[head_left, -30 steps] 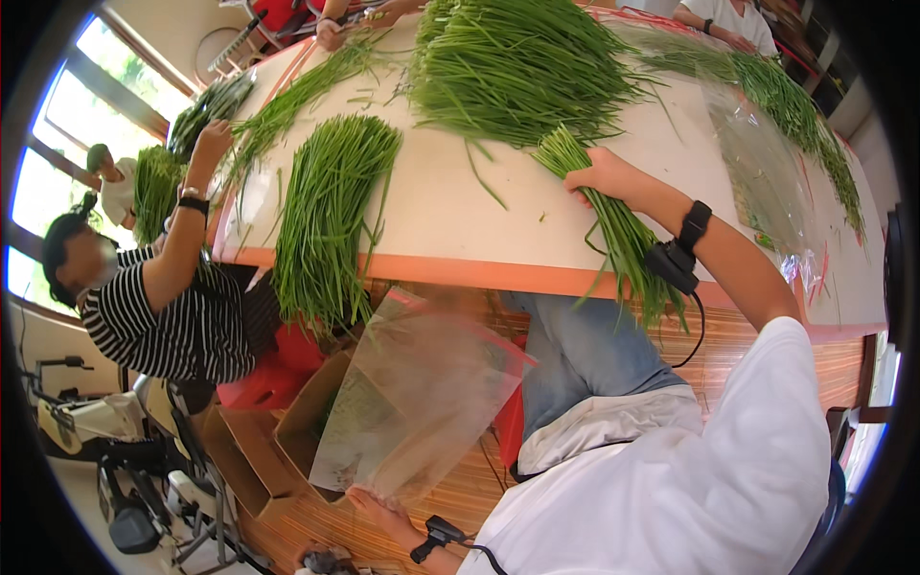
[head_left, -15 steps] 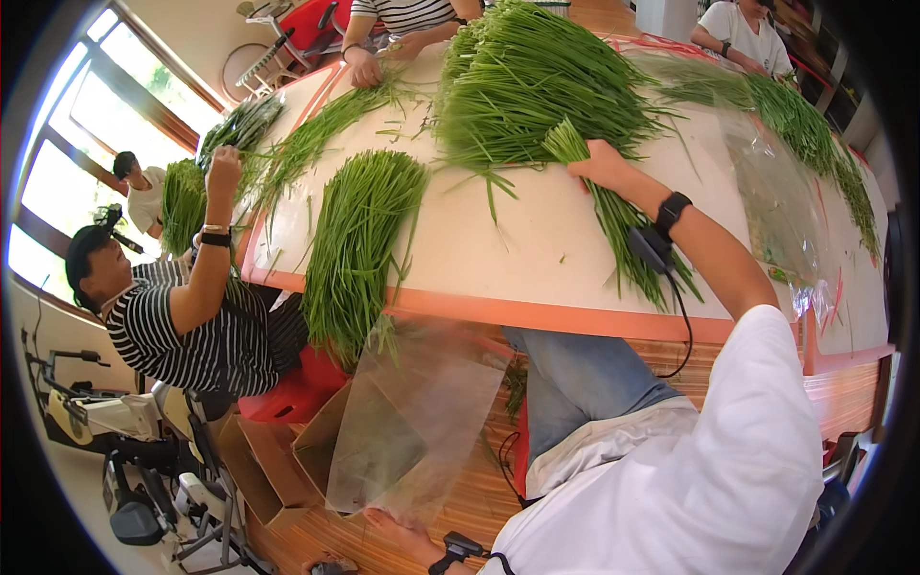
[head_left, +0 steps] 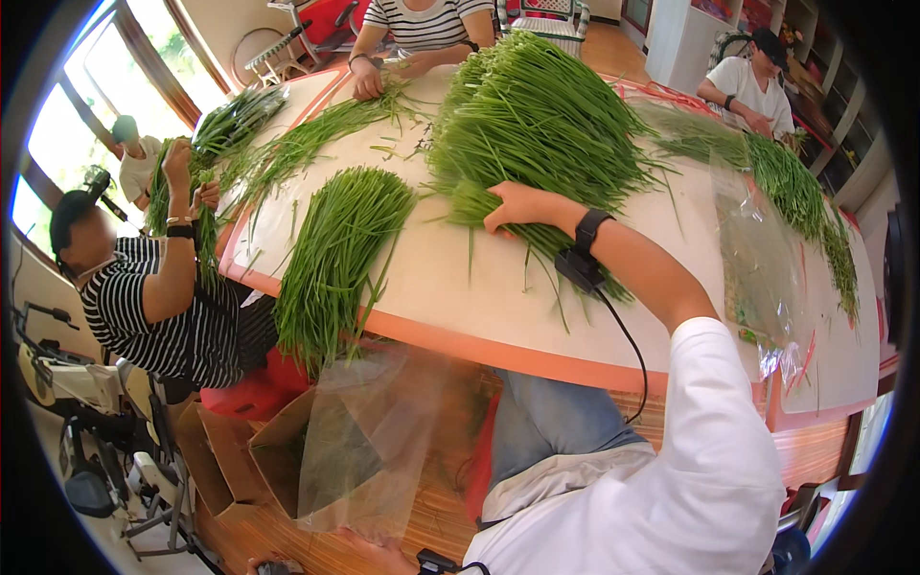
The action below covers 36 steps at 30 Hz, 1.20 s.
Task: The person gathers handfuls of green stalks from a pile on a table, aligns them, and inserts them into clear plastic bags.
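Observation:
My right hand [head_left: 525,207] grips a bunch of garlic chives [head_left: 471,203], its cut-looking ends toward the left and its leaves trailing right across the white table. The bunch lies against the front of a big heap of garlic chives [head_left: 537,115]. At the bottom of the view my left hand [head_left: 372,549] is at the lower edge of a clear plastic bag [head_left: 359,450]; its fingers are partly hidden, but they appear closed on the bag. Left of the heap, another pile of garlic chives [head_left: 340,259] overhangs the table's front edge.
Cardboard boxes [head_left: 278,446] stand on the floor behind the bag. More plastic bags [head_left: 752,254] lie on the table's right side, beside a row of chives [head_left: 800,187]. People [head_left: 158,297] work at the left, far and right sides of the table [head_left: 460,297].
My right hand has moved left with the bunch, which has swung from steep to nearly flat beside the heap. The bag and my left hand sit slightly lower and farther left in view.

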### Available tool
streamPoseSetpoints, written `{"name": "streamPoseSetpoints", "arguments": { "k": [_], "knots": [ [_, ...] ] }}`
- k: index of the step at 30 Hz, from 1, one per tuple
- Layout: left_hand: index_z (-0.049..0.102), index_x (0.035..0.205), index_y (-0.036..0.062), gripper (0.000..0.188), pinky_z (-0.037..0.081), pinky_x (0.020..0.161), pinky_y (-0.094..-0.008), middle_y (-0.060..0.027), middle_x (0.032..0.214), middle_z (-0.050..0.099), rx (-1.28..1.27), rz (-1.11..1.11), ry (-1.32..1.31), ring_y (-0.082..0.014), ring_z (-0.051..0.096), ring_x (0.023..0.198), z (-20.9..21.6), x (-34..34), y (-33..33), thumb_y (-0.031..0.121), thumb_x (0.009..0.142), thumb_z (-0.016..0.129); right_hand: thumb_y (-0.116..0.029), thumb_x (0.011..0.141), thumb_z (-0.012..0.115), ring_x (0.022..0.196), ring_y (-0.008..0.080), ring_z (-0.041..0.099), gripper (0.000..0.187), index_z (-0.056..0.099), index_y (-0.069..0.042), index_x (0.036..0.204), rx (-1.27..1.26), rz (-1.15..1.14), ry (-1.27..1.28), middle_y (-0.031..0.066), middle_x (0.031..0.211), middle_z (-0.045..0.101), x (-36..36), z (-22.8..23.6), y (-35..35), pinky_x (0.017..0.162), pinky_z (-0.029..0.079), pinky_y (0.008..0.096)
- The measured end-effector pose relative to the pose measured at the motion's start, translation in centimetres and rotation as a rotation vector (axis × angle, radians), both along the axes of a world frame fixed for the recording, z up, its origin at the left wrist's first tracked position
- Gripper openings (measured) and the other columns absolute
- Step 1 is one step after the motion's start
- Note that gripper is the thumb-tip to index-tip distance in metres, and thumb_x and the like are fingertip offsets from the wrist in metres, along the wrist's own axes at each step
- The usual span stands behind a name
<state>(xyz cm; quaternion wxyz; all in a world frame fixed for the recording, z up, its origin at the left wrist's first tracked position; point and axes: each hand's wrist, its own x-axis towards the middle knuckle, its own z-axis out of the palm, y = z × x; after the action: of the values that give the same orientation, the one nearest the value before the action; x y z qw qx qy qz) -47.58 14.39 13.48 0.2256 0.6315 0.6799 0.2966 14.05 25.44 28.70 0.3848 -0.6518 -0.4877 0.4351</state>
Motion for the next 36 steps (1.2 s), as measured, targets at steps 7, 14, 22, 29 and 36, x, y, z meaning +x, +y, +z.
{"name": "streamPoseSetpoints", "arguments": {
  "k": [7,14,22,29,36],
  "knots": [
    [0.013,0.143,0.0099,0.081,0.027,0.103,-0.0399,-0.0124,0.146,0.019,-0.002,0.105,-0.135,-0.0288,0.026,0.131,0.1,-0.7,-1.1,0.017,0.078,0.059,-0.007,0.063,0.064,0.047,0.0151,0.055,0.021,0.056,0.006,0.077,-0.077,-0.145,-0.029,0.0109,0.063,0.061,5.3,0.2,1.7,0.049,0.043,0.028],
    [0.014,0.143,0.01,0.078,0.029,0.102,-0.0399,-0.0123,0.145,0.021,-0.011,0.121,-0.163,-0.0287,0.028,0.13,-0.1,0.1,-1.2,0.019,0.08,0.059,-0.009,0.062,0.066,0.049,0.0166,0.056,0.022,0.057,0.005,0.076,-0.048,-0.145,-0.102,0.0108,0.064,0.062,7.2,0.1,2.5,0.049,0.044,0.0281],
    [0.016,0.143,0.0101,0.075,0.031,0.101,-0.0399,-0.0123,0.144,0.023,0.012,0.101,-0.177,-0.0286,0.03,0.129,-0.8,-0.2,-1.6,0.02,0.082,0.058,-0.01,0.063,0.066,0.048,0.017,0.055,0.022,0.059,0.005,0.077,-0.034,-0.164,-0.104,0.0115,0.066,0.062,8.7,-0.8,3.6,0.047,0.044,0.0297],
    [0.021,0.141,0.0092,0.072,0.033,0.097,-0.0383,-0.0107,0.14,0.029,-0.111,0.596,-1.11,-0.0278,0.039,0.12,0.9,2.0,1.2,0.036,0.085,0.058,-0.005,0.063,0.061,0.043,0.0163,0.052,0.022,0.057,0.003,0.082,-0.008,-0.184,-0.127,0.0102,0.062,0.059,9.2,0.1,2.3,0.041,0.041,0.0296],
    [0.023,0.14,0.0107,0.074,0.04,0.089,-0.0337,-0.011,0.14,0.032,-0.187,0.612,-0.916,-0.0238,0.044,0.114,3.4,3.5,0.9,0.053,0.086,0.051,-0.004,0.062,0.061,0.043,0.0172,0.052,0.02,0.055,0.006,0.079,-0.058,-0.215,-0.158,0.0134,0.062,0.06,8.6,0.4,3.8,0.041,0.041,0.0288]
  ]
}}
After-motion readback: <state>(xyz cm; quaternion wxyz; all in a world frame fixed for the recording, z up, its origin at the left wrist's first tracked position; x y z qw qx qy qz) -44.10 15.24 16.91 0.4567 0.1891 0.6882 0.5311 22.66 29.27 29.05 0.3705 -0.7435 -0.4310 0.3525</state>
